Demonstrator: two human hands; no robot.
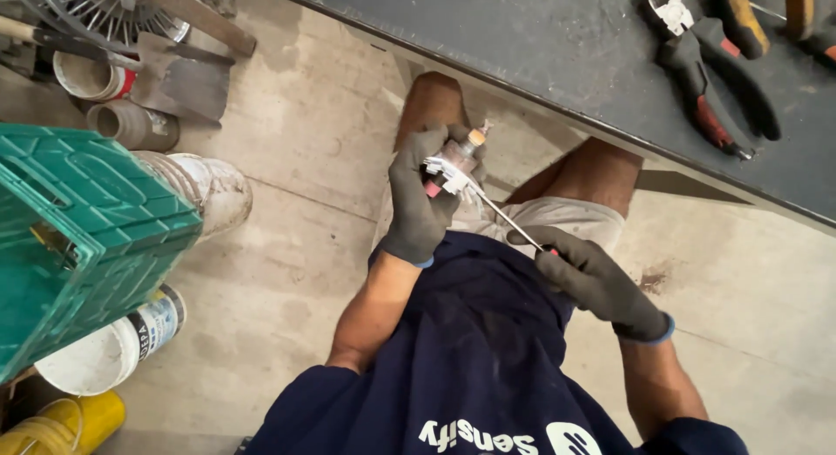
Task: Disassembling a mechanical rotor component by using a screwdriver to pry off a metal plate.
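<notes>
The left hand (pixel 421 194) is clamped around a small motor part (pixel 455 161), just below the edge of the dark workbench (pixel 540 63), and the right hand (pixel 601 285), fingers closed on a screwdriver (pixel 501 215), has its tip at the part's white fitting, so the work seems unfinished.

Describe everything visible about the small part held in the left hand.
The small part is a stubby cylinder, pinkish-red with dusty copper-brown tones, a brass-coloured tip and a white toothed plastic piece on its side. It is held tilted above the knees, wrapped by the gloved left hand. The thin metal shaft of a screwdriver, gripped by the right hand, meets the white piece.
</notes>
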